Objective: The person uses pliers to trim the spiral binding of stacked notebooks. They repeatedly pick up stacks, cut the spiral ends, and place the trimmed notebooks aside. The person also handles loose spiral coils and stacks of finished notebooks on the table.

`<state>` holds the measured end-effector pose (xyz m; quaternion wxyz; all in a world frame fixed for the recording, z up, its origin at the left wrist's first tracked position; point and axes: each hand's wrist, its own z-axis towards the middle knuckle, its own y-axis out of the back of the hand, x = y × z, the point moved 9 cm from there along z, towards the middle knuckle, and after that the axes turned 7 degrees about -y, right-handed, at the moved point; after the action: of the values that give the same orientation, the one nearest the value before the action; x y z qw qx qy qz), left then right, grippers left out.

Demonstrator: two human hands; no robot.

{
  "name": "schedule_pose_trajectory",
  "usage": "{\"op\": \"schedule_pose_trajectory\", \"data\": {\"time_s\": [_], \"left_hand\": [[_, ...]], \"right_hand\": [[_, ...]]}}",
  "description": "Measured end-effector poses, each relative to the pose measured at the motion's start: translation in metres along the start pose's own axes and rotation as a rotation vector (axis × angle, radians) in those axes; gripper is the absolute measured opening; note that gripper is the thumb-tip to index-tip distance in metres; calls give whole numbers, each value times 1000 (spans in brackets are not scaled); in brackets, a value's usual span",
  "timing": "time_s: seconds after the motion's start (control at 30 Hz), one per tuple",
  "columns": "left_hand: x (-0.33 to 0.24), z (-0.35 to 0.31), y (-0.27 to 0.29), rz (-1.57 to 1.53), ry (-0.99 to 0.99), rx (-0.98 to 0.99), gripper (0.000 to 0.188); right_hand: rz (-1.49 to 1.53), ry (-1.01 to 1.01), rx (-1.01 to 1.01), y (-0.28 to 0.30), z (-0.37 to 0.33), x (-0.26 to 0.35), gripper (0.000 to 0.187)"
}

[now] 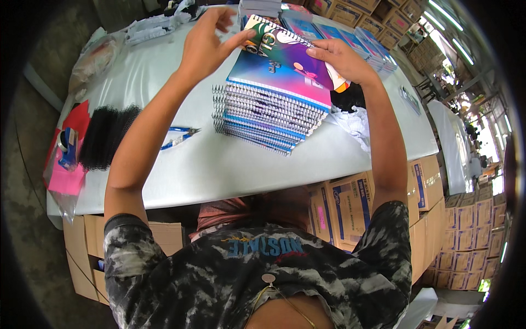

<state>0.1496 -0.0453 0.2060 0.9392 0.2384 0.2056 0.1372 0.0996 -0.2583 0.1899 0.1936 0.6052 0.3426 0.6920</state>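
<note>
A spiral notebook with a green, white and purple patterned cover lies tilted over the top of a tall stack of spiral notebooks. My right hand grips its right end, thumb on the cover and fingers by the wire coil. At the opposite end is my left hand, its fingers apart and its thumb reaching the cover's corner. Below, the stack's top notebook shows a blue-to-pink cover. Wire coils stick out along the stack's left side and front.
Blue-handled pliers and a bundle of black coils lie left on the white table, near a blue tape dispenser. White cloth is right of the stack. More notebooks stand behind. Cardboard boxes sit below the table.
</note>
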Motion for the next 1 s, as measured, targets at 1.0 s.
{"op": "schedule_pose_trajectory", "data": {"time_s": [1.0], "left_hand": [[-24,-100,29,-27,-178,-186,12]], "right_hand": [[-796,268,-494,-67,-62,42,56]]}}
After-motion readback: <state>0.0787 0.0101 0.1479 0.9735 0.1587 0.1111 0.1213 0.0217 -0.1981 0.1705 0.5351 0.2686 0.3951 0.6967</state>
